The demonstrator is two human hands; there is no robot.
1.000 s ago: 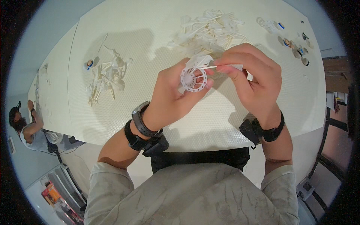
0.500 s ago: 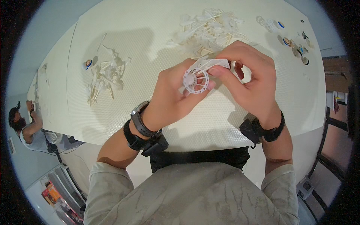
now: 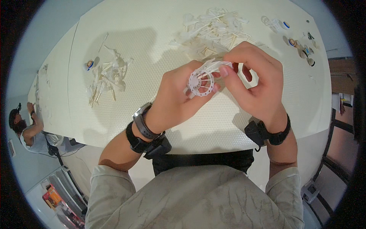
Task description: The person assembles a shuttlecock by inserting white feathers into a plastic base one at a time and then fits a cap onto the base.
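Observation:
Above the near middle of the white table, my left hand (image 3: 173,87) is closed round a white openwork plastic cage (image 3: 196,82). A round ring with a row of small holes faces up on it, with thin ribs running inside. My right hand (image 3: 261,80) has thumb and forefinger pinched on a thin white piece (image 3: 218,65) at the cage's far right side. Whether that piece belongs to the cage or is separate, I cannot tell. My left fingertips show through and under the ring; the cage's underside is hidden.
A large heap of thin white sticks and filmy pieces (image 3: 213,30) lies beyond my hands. To the left is a smaller heap (image 3: 108,78) beside a blue-rimmed round piece (image 3: 89,65). Several small round parts (image 3: 301,47) lie far right. Another person (image 3: 28,128) sits far left.
My right hand has shifted slightly to the right, its thumb drawn back a little along the white piece. The cage has tilted slightly and moved a little right in my left hand.

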